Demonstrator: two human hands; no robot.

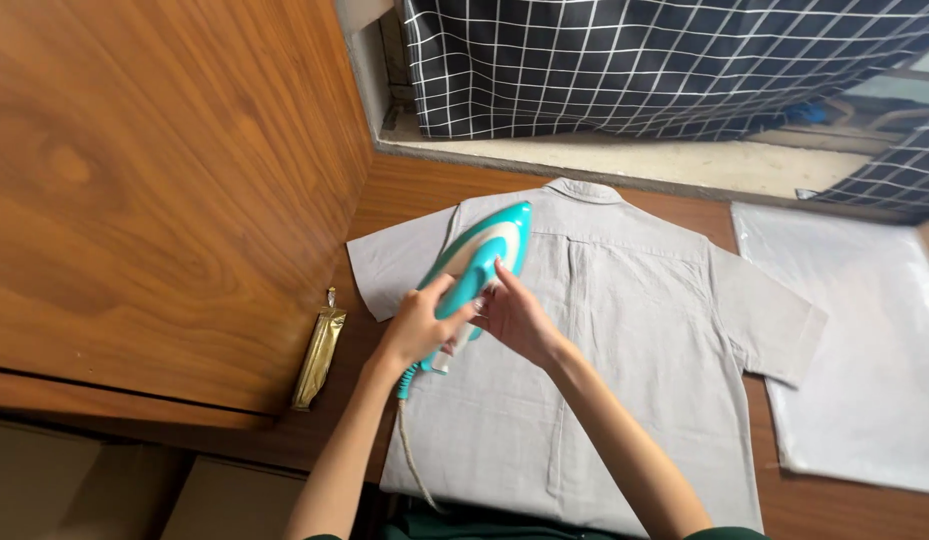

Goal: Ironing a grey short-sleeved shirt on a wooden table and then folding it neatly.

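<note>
Wood fills the scene: a table [404, 195] under a grey shirt [624, 370], a cabinet door at the frame's left. At centre a teal iron [481, 255] rests on the shirt's upper-left chest. The left hand [416, 328] wraps its handle near the rear; the right hand [514, 315] lays fingertips on the handle's side. The iron looks heavy and rigid, best held by that handle; the shirt is soft and limp. A gold pouch [318, 358] lies left, a clear plastic sheet [864, 340] right.

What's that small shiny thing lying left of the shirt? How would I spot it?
Start at the pale grey short-sleeved shirt spread flat on the wooden table. Look left past its sleeve, beside the wooden cabinet wall: a narrow gold foil pouch lies there. It alone is metallic and slim.
</note>
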